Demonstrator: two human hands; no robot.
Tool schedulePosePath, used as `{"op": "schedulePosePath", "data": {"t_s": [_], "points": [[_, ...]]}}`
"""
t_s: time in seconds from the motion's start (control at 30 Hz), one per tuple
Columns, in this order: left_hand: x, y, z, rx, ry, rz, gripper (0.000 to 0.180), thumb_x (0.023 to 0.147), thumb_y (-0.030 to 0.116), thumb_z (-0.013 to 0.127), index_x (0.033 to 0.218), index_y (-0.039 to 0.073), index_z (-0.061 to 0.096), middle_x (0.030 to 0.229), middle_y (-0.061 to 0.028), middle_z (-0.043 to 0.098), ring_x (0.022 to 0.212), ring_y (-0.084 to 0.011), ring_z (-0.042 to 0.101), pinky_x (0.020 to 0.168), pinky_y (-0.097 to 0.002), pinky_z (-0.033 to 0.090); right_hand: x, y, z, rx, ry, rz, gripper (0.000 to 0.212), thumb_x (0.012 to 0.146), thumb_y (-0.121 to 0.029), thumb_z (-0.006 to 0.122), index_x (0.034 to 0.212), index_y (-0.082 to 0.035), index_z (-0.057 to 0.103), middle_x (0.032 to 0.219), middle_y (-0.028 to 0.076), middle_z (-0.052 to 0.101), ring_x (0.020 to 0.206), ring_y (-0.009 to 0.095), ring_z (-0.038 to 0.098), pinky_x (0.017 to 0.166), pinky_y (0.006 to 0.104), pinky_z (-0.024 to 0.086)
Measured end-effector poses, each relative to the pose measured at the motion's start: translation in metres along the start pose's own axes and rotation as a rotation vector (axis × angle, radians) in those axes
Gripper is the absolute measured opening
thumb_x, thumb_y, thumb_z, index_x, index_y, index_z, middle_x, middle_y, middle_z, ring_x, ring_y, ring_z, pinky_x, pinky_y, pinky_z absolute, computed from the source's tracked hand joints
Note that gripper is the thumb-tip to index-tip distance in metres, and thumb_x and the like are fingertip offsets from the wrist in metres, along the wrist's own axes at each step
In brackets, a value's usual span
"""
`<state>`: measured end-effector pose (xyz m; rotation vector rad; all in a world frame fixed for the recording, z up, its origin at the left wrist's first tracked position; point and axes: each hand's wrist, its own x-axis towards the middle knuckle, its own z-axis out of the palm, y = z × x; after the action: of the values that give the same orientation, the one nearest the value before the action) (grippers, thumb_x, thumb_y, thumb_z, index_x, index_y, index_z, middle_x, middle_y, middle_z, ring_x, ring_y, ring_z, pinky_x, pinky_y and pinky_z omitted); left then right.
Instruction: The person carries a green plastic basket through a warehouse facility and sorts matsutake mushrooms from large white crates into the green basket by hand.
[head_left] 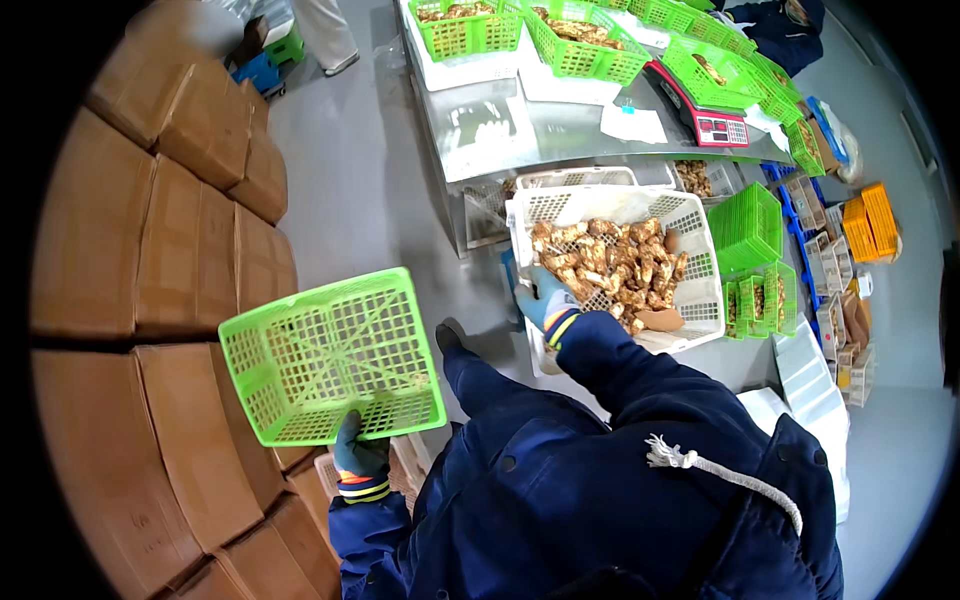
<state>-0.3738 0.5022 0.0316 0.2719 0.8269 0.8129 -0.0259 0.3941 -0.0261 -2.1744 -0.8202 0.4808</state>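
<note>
A steel tabletop (565, 120) crosses the upper part of the room, its bare metal throwing back the overhead light. Along it stand bright green baskets (590, 60), several with brown produce inside, some resting on white sheets or trays, and near its right end sits a red-bodied scale (715, 130) with a key panel. The grey, smooth floor (345, 200) shows to the left, bordered by a wall of stacked brown cardboard boxes (90, 240). To the right, stacked green tubs (745, 230) stand below the tabletop, with orange crates (878, 222) farther out beside a pale wall (915, 330). A co-worker's pale trouser leg (325, 35) shows at the top left, and a dark-clothed person (785, 35) is at the top right.

Just in front of the tabletop's near edge is a white crate (690, 212) holding a heap of brown-and-cream mushrooms (610, 270); what the crate rests on is hidden. The gloved right hand (548, 298) is at the crate's left side, near the mushrooms; whether its fingers grip anything cannot be told. The gloved left hand (360, 452) has its fingers closed on the near rim of a latticed light-green basket (310, 301), held tilted between the boxes and the white crate, its open side facing up.
</note>
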Motion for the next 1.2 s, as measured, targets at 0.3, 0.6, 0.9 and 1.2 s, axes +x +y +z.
{"op": "schedulePosePath", "data": {"t_s": [0.3, 0.6, 0.9, 1.2], "points": [[0.150, 0.096, 0.054, 0.126, -0.147, -0.152, 0.031, 0.080, 0.007, 0.049, 0.110, 0.004, 0.048, 0.107, -0.0114, 0.054, 0.100, -0.0274, 0.052, 0.088, -0.0406, 0.042, 0.104, -0.050, -0.019, -0.791, -0.908, 0.069, 0.040, 0.073, -0.042, 0.051, 0.091, -0.009, 0.063, 0.084, 0.016, 0.061, 0.082, 0.032, 0.058, 0.074, 0.0386, 0.044], [0.283, 0.185, 0.109, 0.147, -0.046, -0.186, 0.030, 0.079, 0.007, 0.049, 0.109, 0.003, 0.048, 0.105, -0.0108, 0.054, 0.097, -0.0259, 0.053, 0.083, -0.0410, 0.046, 0.214, -0.141, 0.059, -0.340, -0.730, -0.053, 0.032, 0.072, -0.033, 0.053, 0.085, -0.005, 0.059, 0.082, 0.017, 0.059, 0.079, 0.034, 0.056, 0.069, 0.0410, 0.042], [0.476, 0.294, 0.138, 0.309, -0.273, -0.257, 0.020, 0.082, 0.020, 0.050, 0.087, 0.002, 0.057, 0.077, -0.0066, 0.060, 0.065, -0.0180, 0.055, 0.056, -0.0307, 0.045, 0.342, -0.259, 0.169, -0.202, -0.682, -0.172, 0.027, 0.078, -0.030, 0.047, 0.082, -0.005, 0.057, 0.079, 0.018, 0.058, 0.077, 0.036, 0.054, 0.069, 0.0434, 0.041], [0.639, 0.344, 0.255, 0.335, -0.236, -0.304, 0.016, 0.076, 0.015, 0.052, 0.081, 0.000, 0.054, 0.077, -0.0130, 0.058, 0.070, -0.0263, 0.058, 0.059, -0.0343, 0.049, 0.459, -0.311, 0.198, -0.055, -0.526, -0.037, 0.039, 0.079, -0.029, 0.048, 0.103, 0.002, 0.054, 0.095, 0.021, 0.059, 0.091, 0.033, 0.056, 0.080, 0.0371, 0.043]]}}
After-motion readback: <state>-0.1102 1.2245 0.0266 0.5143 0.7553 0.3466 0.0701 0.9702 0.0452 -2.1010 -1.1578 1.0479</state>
